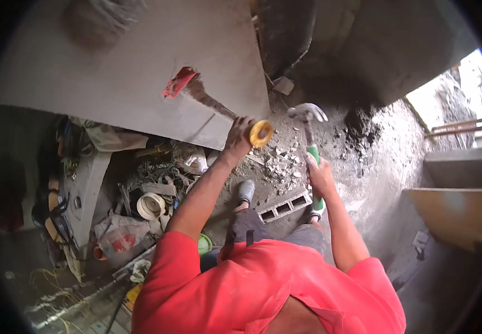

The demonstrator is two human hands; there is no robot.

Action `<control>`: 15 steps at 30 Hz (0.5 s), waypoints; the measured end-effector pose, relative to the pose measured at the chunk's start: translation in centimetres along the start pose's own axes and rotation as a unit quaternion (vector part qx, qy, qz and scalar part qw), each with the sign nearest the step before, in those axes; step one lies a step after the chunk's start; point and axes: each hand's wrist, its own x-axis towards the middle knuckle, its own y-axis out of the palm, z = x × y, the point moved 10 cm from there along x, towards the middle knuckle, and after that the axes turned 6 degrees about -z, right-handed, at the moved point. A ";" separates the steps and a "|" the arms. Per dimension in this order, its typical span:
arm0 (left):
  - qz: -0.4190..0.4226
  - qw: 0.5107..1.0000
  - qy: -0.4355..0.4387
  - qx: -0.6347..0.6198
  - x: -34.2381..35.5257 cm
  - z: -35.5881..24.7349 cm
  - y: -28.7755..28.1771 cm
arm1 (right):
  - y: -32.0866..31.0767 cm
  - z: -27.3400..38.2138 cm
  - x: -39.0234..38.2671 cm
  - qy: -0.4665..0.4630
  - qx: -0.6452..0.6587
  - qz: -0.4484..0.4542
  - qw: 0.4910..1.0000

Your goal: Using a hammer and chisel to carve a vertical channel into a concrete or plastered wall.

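Note:
My left hand (240,135) is wrapped around a chisel with a round yellow hand guard (261,133), whose grey striking end faces me. Its shank is mostly hidden by my fingers, so I cannot tell whether the tip touches the grey wall (124,83). A rough groove (210,100) runs through that wall from a red electrical box (179,82) down to my hand. In my right hand (321,177) is a claw hammer (309,125) with a green grip, held head up and apart from the chisel.
Broken rubble (282,166) litters the floor ahead of my feet. A hollow concrete block (284,206) lies between my shoes. Cluttered scrap, a cream plastic pot (150,206) and a green bucket (204,244) are at left. A wooden board (452,214) stands at right.

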 end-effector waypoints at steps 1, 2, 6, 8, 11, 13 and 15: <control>0.008 1.000 -0.025 0.003 1.2 0.7 0.6 | 0.2 -1.5 -0.3 0.050 0.067 0.005 0.996; 0.017 0.998 -0.053 0.013 1.7 1.8 0.8 | 0.8 -1.1 -0.7 0.044 0.066 0.017 0.997; 0.059 0.990 -0.081 0.103 2.3 5.8 3.0 | 0.9 -1.3 -1.5 0.086 0.170 0.012 0.982; 0.063 0.989 -0.066 0.118 2.8 5.8 3.6 | -0.2 -1.7 -1.2 0.071 0.179 -0.001 0.981; 0.031 0.988 -0.040 0.143 2.7 6.2 3.9 | -1.6 0.0 -0.4 0.058 0.255 -0.024 0.965; 0.065 0.983 -0.042 0.168 3.1 6.8 5.1 | -0.8 1.6 -0.2 0.037 0.304 -0.033 0.951; 0.024 0.982 -0.026 0.185 3.0 7.8 4.6 | 1.2 4.8 -0.1 -0.039 0.444 -0.057 0.893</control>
